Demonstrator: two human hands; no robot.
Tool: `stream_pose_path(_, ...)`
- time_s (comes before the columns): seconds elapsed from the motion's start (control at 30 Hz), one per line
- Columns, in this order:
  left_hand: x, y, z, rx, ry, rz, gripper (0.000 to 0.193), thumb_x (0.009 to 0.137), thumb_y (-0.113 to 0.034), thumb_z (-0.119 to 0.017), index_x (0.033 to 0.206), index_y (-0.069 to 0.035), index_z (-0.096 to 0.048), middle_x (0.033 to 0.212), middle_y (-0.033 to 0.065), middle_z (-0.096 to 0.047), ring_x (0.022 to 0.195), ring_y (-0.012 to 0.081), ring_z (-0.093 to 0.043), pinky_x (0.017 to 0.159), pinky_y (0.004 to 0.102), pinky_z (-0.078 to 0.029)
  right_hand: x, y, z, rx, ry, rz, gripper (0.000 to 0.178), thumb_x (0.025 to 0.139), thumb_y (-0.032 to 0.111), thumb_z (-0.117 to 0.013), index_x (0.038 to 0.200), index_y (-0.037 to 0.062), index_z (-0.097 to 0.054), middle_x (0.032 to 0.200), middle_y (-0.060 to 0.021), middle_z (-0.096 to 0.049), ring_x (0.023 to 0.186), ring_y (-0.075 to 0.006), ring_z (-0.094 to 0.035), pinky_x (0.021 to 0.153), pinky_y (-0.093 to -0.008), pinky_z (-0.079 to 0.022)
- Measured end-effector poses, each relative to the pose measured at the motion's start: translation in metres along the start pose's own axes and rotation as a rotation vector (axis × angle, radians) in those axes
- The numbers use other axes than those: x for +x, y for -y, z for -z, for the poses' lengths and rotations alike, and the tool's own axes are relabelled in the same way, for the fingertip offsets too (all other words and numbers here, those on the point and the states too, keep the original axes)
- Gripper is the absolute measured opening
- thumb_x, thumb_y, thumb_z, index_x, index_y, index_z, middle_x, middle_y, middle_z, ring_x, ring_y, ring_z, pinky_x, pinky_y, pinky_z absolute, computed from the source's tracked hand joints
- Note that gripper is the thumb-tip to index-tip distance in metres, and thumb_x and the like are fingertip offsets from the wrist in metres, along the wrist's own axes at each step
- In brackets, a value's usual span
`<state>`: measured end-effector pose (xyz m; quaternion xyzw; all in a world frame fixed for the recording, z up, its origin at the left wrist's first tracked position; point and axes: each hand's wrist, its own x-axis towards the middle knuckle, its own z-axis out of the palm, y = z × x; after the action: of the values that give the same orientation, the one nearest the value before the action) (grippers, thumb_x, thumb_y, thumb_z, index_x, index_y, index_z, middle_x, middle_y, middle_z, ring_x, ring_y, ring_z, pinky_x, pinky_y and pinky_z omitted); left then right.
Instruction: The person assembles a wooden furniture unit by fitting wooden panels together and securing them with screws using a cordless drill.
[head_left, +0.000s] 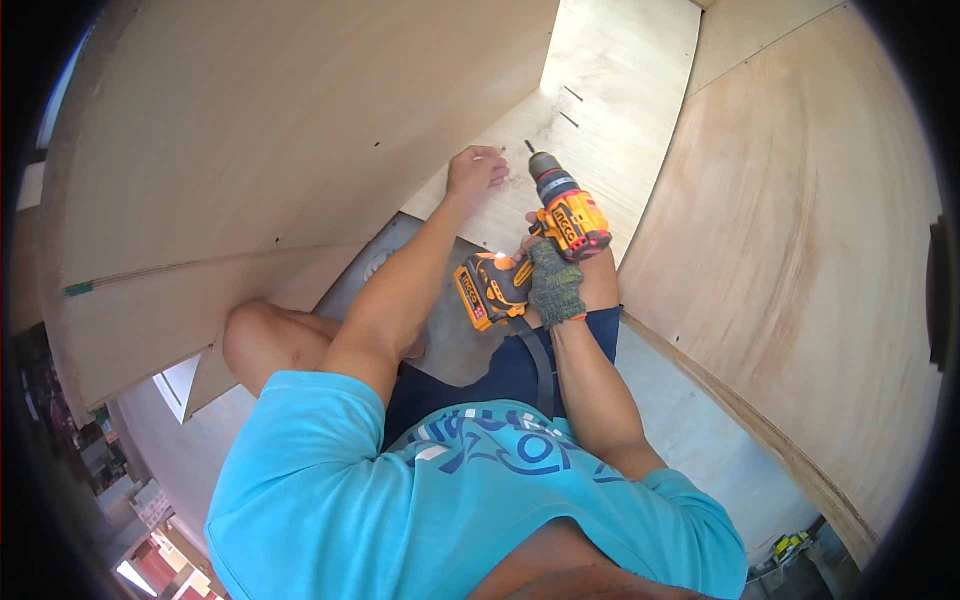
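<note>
Right hand (556,285) in a grey knit glove grips the orange & black cordless drill (560,215). Left hand (476,170), fingers pinched, w/ fingertips on the pale plywood board (600,60).

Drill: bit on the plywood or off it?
Cannot tell. The drill in the right hand angles toward the plywood panel; the bit tip is too small to judge.

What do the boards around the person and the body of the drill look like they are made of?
The boards look like unfinished plywood: pale, matte, with faint grain and a layered edge. The drill, held in the gloved right hand, seems to be moulded plastic, orange and black, with a dark chuck, possibly metal. The left hand rests on a board.
</note>
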<state>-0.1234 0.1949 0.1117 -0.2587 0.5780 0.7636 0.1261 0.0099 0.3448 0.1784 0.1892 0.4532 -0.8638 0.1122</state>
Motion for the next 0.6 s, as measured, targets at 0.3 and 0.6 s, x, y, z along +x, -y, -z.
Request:
stream_pose_path(0.3, -0.042, -0.042, -0.035, -0.512, -0.090, 0.027, 0.010, 0.099, -0.010, -0.055, 0.105, -0.002, -0.054, 0.100, 0.0132, -0.061, 0.096, 0.0214, -0.063, 0.086, 0.0365, -0.054, -0.003, 0.011, 0.005, -0.173, 0.042, -0.073, 0.034, 0.084, 0.001, -0.059, 0.117, 0.0008, -0.054, 0.074, -0.0031, -0.056, 0.060, -0.0130, -0.058, 0.058, -0.0268, -0.051)
stream_pose_path(0.6, -0.030, -0.053, -0.036, -0.555, 0.030, 0.043, 0.012, 0.103, -0.013, -0.047, 0.103, -0.003, -0.053, 0.092, 0.0086, -0.059, 0.084, 0.0197, -0.061, 0.079, 0.0345, -0.054, -0.006, 0.011, 0.002, -0.092, 0.090, -0.117, 0.034, 0.084, 0.003, -0.061, 0.118, 0.0046, -0.057, 0.078, -0.0019, -0.057, 0.064, -0.0092, -0.057, 0.059, -0.0248, -0.050)
